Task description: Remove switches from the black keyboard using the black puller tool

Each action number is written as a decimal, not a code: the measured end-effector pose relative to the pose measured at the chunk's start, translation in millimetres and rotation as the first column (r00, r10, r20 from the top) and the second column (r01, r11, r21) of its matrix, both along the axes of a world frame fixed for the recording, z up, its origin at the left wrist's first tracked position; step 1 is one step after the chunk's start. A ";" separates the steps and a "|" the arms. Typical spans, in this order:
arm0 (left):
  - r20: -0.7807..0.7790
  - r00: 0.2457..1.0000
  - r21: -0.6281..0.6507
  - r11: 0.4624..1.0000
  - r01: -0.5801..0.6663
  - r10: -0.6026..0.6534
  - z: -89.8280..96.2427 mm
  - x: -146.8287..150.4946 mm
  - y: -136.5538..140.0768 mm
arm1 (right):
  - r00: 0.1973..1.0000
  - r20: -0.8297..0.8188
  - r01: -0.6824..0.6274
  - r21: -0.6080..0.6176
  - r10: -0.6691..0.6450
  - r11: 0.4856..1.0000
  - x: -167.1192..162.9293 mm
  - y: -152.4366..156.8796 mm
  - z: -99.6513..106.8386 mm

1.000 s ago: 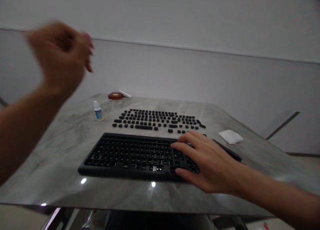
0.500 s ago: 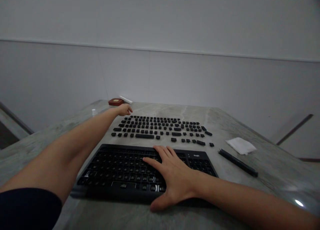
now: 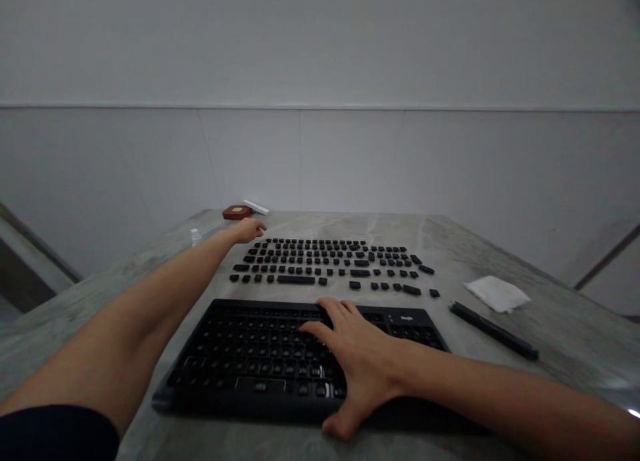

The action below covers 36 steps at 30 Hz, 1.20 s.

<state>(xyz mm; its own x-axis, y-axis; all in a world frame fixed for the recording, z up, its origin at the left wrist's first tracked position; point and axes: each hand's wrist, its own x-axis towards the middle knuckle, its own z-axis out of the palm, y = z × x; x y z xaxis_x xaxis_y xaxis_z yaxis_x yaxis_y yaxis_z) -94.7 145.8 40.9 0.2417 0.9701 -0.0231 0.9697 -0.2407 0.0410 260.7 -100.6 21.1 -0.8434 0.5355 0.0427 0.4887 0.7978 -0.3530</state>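
A black keyboard (image 3: 220, 401) without its keycaps lies in front of me, its bare key sockets showing. Across its right half rests my right hand (image 3: 363, 357), fingers spread from the back edge to the thumb at the front edge. Beyond the keyboard, loose black keycaps (image 3: 296, 279) are laid out in rows on the table. My left hand (image 3: 249, 230) is stretched far out to the back left corner of these rows. Its fingers are slightly bent and look a little apart, with nothing visible between them.
A red-brown box (image 3: 237, 212) and a flat white item (image 3: 256, 207) sit at the far left edge of the marbled table (image 3: 400, 224). A small clear bottle (image 3: 195, 235) stands behind my left forearm. To the right lie a folded white tissue (image 3: 497, 293) and a dark stick-shaped object (image 3: 494, 330).
The view has levelled and shifted slightly, so everything appears a bit lower and further right. Both hands keep nearly the same places over the keyboard and by the keycaps.
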 end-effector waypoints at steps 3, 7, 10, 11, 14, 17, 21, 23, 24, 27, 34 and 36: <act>0.005 1.000 0.000 1.000 -0.004 0.004 -3.1 -0.3 2.0 | 0.999 0.030 -0.010 -0.020 0.011 1.000 11.2 -3.6 3.5; 0.012 1.000 0.011 1.000 -0.017 0.017 -6.5 6.4 3.9 | 0.999 0.048 -0.020 -0.045 0.022 0.999 24.3 -6.1 7.5; 0.019 0.999 0.057 0.998 -0.027 0.026 -2.6 14.8 1.5 | 0.998 0.047 -0.035 -0.046 0.037 0.998 27.9 -5.3 7.1; 0.022 0.999 0.087 0.996 -0.029 0.027 0.8 17.1 -1.6 | 0.998 0.044 -0.037 -0.045 0.039 0.998 28.3 -4.7 6.3; 0.045 0.999 0.224 0.974 -0.018 0.008 14.4 18.6 -24.5 | 0.999 0.029 -0.039 -0.043 0.040 0.998 29.6 -3.3 2.8; 0.082 0.996 0.367 0.930 -0.004 -0.028 20.5 7.5 -72.1 | 0.999 0.012 -0.040 -0.040 0.041 0.998 30.9 -3.0 0.1; 0.204 0.979 0.512 0.854 -0.086 -0.024 0.2 -24.5 -149.4 | 0.999 -0.014 -0.030 -0.018 0.030 0.999 29.9 -4.2 0.6; 0.343 0.939 0.516 0.839 -0.172 -0.018 -15.9 -40.6 -177.1 | 1.000 -0.022 -0.020 -0.009 0.019 1.000 28.4 -4.5 2.0; 0.385 0.922 0.472 0.864 -0.174 -0.024 -22.9 -46.8 -185.9 | 1.000 -0.024 -0.015 -0.008 0.015 1.000 27.7 -4.5 2.7; 0.419 0.906 0.384 0.916 -0.115 -0.063 -35.0 -55.3 -192.4 | 1.000 -0.028 -0.013 -0.001 0.013 1.000 26.4 -4.4 4.2; 0.346 0.919 0.251 0.962 0.106 -0.192 -39.2 -37.5 -172.2 | 0.999 -0.030 -0.019 -0.003 0.019 1.000 27.4 -2.9 1.8; 0.341 0.920 0.237 0.965 0.112 -0.191 -41.1 -34.0 -172.2 | 1.000 -0.017 -0.013 -0.007 0.013 1.000 27.0 -2.7 1.7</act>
